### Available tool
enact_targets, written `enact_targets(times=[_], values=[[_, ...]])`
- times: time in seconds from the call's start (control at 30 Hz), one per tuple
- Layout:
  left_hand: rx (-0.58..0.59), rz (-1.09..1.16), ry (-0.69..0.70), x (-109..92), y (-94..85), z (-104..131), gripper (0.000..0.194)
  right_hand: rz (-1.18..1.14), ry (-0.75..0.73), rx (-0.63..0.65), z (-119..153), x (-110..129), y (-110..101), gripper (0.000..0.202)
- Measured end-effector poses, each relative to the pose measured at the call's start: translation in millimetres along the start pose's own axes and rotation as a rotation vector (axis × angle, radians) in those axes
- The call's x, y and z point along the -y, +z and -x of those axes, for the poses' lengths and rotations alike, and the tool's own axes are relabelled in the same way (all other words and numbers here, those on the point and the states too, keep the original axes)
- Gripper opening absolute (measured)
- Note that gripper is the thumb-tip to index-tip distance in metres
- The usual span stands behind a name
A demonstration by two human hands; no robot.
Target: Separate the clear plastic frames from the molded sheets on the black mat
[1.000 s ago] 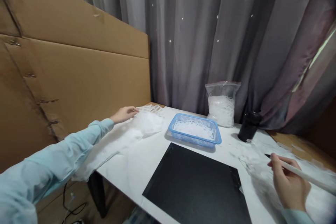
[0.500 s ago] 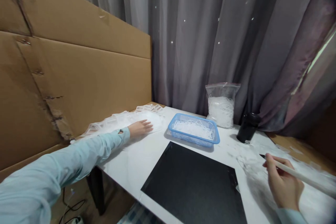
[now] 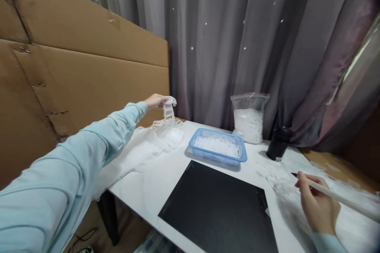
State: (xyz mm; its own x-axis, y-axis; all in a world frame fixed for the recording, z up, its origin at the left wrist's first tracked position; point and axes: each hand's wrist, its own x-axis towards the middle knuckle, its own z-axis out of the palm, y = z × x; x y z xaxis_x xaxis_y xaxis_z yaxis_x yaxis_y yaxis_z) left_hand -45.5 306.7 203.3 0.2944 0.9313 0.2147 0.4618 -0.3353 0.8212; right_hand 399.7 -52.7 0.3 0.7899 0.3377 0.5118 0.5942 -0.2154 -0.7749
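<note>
My left hand is raised above the far left of the table, its fingers closed on a white plastic strip with ladder-like openings that hangs down. Below it lies a pile of white, translucent pieces. At the lower right, my right hand grips a long white pen-like tool with a dark, pointed tip. Loose white scraps spread around that hand. Between the hands lies a flat black mat. Behind it, a blue basket holds many small white pieces.
A clear zip bag of white pieces stands behind the basket. Right of it is a black cylindrical container. A tall cardboard panel borders the left side, and a grey curtain hangs behind the white table.
My left hand has risen from lying flat on the white pile and now holds up a ladder-like strip. My right hand keeps its grip on the tool. The view has shifted slightly.
</note>
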Motion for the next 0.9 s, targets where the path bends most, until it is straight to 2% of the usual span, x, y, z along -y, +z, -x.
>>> enact_targets(times=[0.13,0.27,0.43,0.63,0.77,0.9], values=[[-0.003,0.125,-0.026,-28,-8.8,5,0.032,-0.001,-0.011,0.01,1,2,-1,0.042],[0.035,0.244,0.006,-46,-9.8,18,0.034,0.004,-0.012,0.03,2,2,-1,0.042],[0.076,0.378,0.056,-57,-10.4,25,0.038,0.03,-0.019,0.042,1,0,-1,0.042],[0.099,0.483,0.108,-61,-14.7,24,0.04,0.023,-0.025,0.047,1,-1,0,0.044],[0.048,0.525,0.158,-69,-21.1,20,0.043,0.029,-0.043,0.047,1,-2,1,0.044],[-0.016,0.548,0.236,-85,-30.0,22,0.049,0.038,-0.06,0.047,0,-3,1,0.045]])
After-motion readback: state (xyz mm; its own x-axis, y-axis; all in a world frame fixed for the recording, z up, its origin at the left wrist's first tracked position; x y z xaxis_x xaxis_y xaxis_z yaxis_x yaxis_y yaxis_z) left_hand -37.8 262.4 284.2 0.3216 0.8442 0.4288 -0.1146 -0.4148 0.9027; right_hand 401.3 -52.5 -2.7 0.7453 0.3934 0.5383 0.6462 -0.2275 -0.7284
